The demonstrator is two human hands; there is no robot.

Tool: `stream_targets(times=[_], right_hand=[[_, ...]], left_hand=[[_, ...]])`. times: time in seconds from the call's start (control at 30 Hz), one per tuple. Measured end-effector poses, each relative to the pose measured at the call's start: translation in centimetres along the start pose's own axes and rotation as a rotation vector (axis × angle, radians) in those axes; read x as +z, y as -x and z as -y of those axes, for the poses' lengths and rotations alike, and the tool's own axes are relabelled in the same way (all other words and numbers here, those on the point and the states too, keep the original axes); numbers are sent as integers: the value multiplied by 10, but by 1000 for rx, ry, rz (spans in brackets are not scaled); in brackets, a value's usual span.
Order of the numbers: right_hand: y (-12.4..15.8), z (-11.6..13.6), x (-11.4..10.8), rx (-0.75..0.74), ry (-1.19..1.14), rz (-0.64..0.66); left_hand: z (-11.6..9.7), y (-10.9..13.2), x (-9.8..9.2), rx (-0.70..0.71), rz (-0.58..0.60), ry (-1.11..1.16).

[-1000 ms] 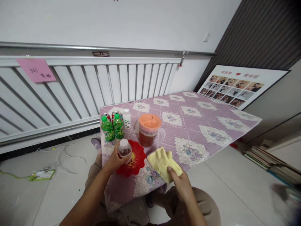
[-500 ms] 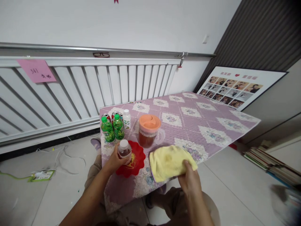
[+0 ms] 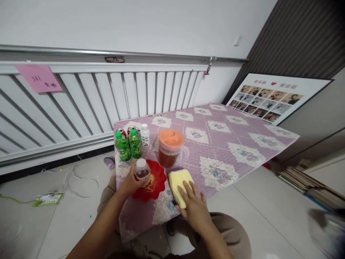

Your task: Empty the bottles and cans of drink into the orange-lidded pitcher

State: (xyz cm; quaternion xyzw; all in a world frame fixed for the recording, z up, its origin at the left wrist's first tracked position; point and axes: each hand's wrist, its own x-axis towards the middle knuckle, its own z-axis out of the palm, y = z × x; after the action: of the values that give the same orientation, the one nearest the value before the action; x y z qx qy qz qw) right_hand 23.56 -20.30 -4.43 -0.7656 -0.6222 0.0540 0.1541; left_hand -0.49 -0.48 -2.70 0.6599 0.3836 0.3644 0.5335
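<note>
My left hand (image 3: pixel 131 182) is wrapped round a small clear bottle (image 3: pixel 142 172) with a white cap and dark liquid, which stands on a red scalloped plate (image 3: pixel 155 184). My right hand (image 3: pixel 194 205) lies flat, fingers stretched out, on a folded yellow cloth (image 3: pixel 178 180) at the near edge of the table. Just behind the cloth stands a clear pitcher (image 3: pixel 170 149) with an orange lid and brown liquid.
Two green bottles (image 3: pixel 128 146), red cans and a small white bottle (image 3: pixel 145 135) stand at the table's left corner. The table has a purple flowered cover (image 3: pixel 229 138). A white radiator (image 3: pixel 88 100) runs behind. A framed photo collage (image 3: pixel 269 97) leans at the right; books (image 3: pixel 309 183) lie on the floor.
My right hand lifted and spread the yellow cloth, then laid it down folded near the plate and now presses flat on it. My left hand stayed on the bottle.
</note>
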Motion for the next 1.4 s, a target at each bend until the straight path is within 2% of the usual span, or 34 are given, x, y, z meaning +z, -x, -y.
stream_targets(times=[0.07,0.13,0.23,0.3,0.33,0.43,0.57,0.77,0.9,1.0,1.1,1.2,1.3,1.4], right_hand=[[3,9,2,33,45,77],[3,7,1,37,-23,46],[-5,-13,-1,78,-208,-185],[-13,-28,1,184,-333,-329],[-17,-34,4,261,-397,-346],[-26,-41,15,428,-546,-259],[-34,-39,25,358,-579,-258],[-45,-33,17,293,-251,-188],[-47,-13,10,354,-41,-142],[-50,6,6,367,47,-251],[-59,29,0,148,-172,-346],[-72,64,-11,-89,-409,-315],[-91,103,-26,-162,-533,-261],[-112,134,-38,-161,-558,-174]], left_hand=[[0,0,0,-4,3,-4],[1,0,-1,-1,-1,-10],[1,0,-1,1,4,-10],[1,0,0,2,7,-5],[1,0,0,4,4,-1],[2,-1,-1,10,-1,14],[2,0,-2,-6,4,-15],[-4,1,-1,-25,3,-6],[-5,1,0,-24,13,-11],[-6,1,0,-13,13,-23],[-5,1,-1,5,19,-39],[-1,0,-2,22,24,-48],[5,-2,-2,43,41,-45],[10,-4,-2,52,76,-11]])
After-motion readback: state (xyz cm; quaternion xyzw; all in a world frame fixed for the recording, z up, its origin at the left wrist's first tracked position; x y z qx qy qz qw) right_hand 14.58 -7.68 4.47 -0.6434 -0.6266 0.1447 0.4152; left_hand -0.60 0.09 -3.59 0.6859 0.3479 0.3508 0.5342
